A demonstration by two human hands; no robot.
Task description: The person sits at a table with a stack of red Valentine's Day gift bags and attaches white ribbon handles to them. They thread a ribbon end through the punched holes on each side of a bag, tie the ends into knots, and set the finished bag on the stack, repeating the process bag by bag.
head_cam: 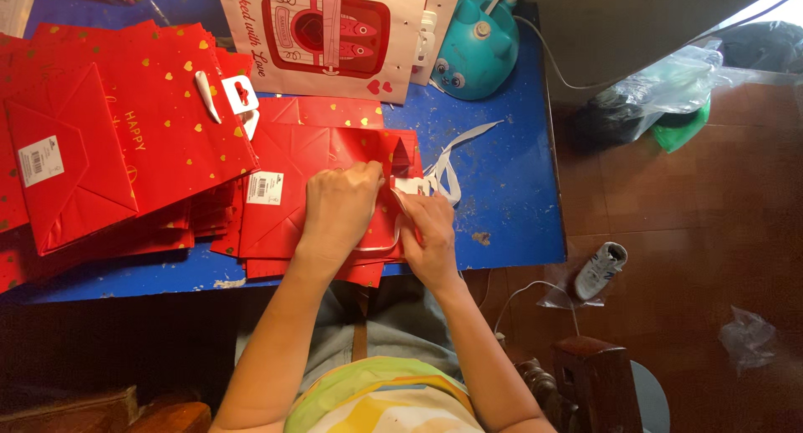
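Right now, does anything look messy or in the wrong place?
Yes. A single white shoe lies on its side on the floor beside the blue table, and that tabletop's paint is chipped and scuffed.

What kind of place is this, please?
Probably a small home workshop for assembling gift bags: a blue worktable carries stacks of flat red paper bags, both hands work on one red bag, and white ribbon handles lie nearby.
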